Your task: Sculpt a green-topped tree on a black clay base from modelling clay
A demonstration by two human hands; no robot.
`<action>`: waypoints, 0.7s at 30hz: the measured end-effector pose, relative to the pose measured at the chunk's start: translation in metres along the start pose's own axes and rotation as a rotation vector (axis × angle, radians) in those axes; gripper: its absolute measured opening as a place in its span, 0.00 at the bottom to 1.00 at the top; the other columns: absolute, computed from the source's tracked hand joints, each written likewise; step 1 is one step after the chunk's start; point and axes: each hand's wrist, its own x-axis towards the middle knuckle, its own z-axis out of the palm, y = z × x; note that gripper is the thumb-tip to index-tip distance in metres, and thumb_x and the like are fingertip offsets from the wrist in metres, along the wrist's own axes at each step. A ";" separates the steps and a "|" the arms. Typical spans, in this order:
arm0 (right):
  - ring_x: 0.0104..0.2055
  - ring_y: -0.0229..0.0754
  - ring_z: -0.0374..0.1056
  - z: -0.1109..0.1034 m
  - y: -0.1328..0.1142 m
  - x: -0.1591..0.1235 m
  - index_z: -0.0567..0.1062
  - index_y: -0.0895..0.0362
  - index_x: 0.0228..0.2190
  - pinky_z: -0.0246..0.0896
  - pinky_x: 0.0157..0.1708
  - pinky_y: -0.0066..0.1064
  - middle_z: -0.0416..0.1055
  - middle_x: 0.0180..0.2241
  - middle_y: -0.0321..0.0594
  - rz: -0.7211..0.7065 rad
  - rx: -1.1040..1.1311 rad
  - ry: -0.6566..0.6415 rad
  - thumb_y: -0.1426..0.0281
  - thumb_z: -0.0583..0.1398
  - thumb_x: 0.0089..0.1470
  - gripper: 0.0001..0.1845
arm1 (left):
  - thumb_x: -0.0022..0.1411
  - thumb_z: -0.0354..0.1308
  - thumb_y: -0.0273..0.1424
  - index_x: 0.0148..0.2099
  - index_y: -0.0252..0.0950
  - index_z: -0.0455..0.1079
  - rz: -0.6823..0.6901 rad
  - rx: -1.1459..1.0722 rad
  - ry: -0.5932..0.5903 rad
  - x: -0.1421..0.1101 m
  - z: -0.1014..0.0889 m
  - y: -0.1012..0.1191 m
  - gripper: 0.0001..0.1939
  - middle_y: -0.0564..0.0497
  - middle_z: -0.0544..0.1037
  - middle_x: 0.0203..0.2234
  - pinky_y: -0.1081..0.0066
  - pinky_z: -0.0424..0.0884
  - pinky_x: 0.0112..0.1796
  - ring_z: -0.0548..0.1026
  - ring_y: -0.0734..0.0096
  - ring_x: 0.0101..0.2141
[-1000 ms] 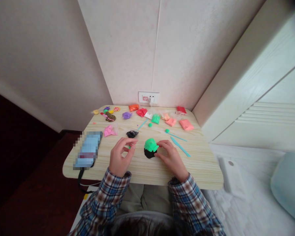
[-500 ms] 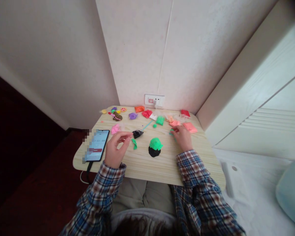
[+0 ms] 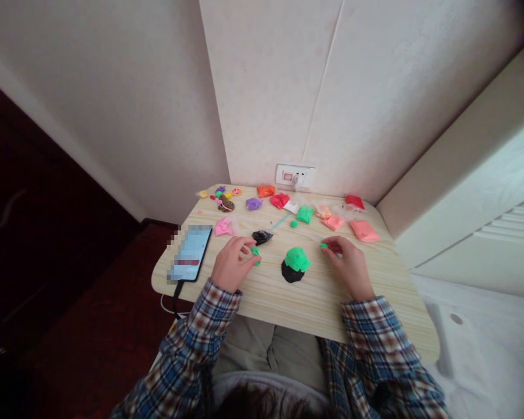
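My left hand is closed at the fingertips on a thin, curled piece of green clay. A small green bit of clay sticks out from the pinched thumb and fingers of my right hand. Between the hands stands a rounded green clay dome with a ragged edge, resting on a flat black clay base. Just beyond my left fingertips lies a crumpled black packet. A little green ball sits farther back.
A phone with a cable lies at the table's left. Clay packets, including orange, purple, green and salmon ones, line the back. A wall socket is behind the wooden table.
My left hand has gone from beside the curled green piece to gripping it. My right hand has drawn back nearer, showing its green bit. The camera view has turned left.
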 end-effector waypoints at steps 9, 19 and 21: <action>0.38 0.47 0.66 -0.003 0.002 0.000 0.74 0.57 0.38 0.62 0.42 0.43 0.68 0.38 0.46 -0.083 -0.089 0.021 0.68 0.55 0.51 0.13 | 0.51 0.59 0.21 0.34 0.37 0.64 -0.040 0.165 0.028 0.002 0.024 -0.012 0.10 0.54 0.70 0.26 0.64 0.70 0.38 0.72 0.68 0.31; 0.35 0.43 0.70 -0.026 -0.110 -0.035 0.74 0.53 0.35 0.63 0.36 0.37 0.74 0.33 0.41 -0.051 0.279 -0.012 0.62 0.54 0.57 0.12 | 0.49 0.63 0.24 0.37 0.35 0.68 -0.058 -0.400 -0.019 -0.018 -0.038 0.042 0.11 0.54 0.73 0.27 0.75 0.72 0.33 0.74 0.74 0.30; 0.34 0.42 0.69 -0.019 -0.134 -0.041 0.73 0.54 0.37 0.63 0.34 0.35 0.75 0.32 0.40 -0.067 0.411 -0.146 0.60 0.56 0.56 0.13 | 0.48 0.63 0.24 0.37 0.35 0.69 -0.050 -0.441 -0.058 -0.024 -0.043 0.059 0.12 0.56 0.72 0.24 0.75 0.72 0.31 0.74 0.75 0.28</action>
